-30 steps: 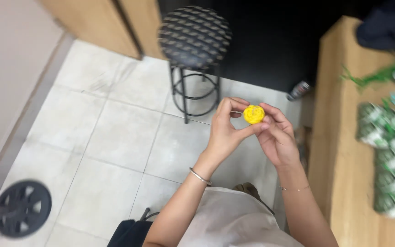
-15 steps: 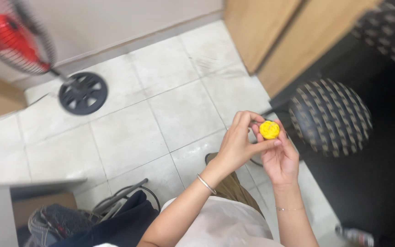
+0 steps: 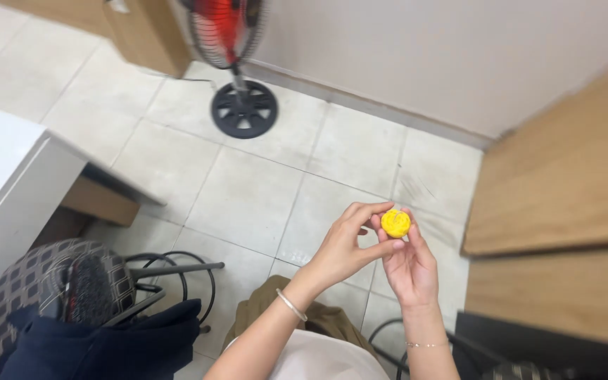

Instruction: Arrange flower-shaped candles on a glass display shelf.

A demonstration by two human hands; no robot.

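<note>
- Yellow round piece (image 3: 395,223): a small disc-like object held in mid-air above the tiled floor (image 3: 248,197), in front of the person's lap; it rests on nothing.
- Right hand (image 3: 408,264): palm up beneath the piece, fingertips (image 3: 411,236) pinched on its lower and right rim. Grip narrow, holding the piece.
- Left hand (image 3: 343,246): comes in from the left, thumb and forefinger curled onto the piece's left and upper edge. Grip likewise narrow, closed on the same piece. A thin bracelet (image 3: 291,305) circles this wrist.
- Handling, as a judgement: the piece looks light and easy to drop; whether it is soft or stiff cannot be told. Its textured top may mark under pressure, so the rim seems the safer place to hold.
- Near left: a patterned stool (image 3: 58,281) with dark cloth (image 3: 100,348) draped below it, beside the corner of a white desk (image 3: 8,176).
- Far: a fan's round black base (image 3: 244,109) on the floor near the wall; its red head is cut off by the top edge.
- Right: wooden panels (image 3: 564,183), blurred.
- Hard to make out: the piece's underside and material, hidden by fingers.
</note>
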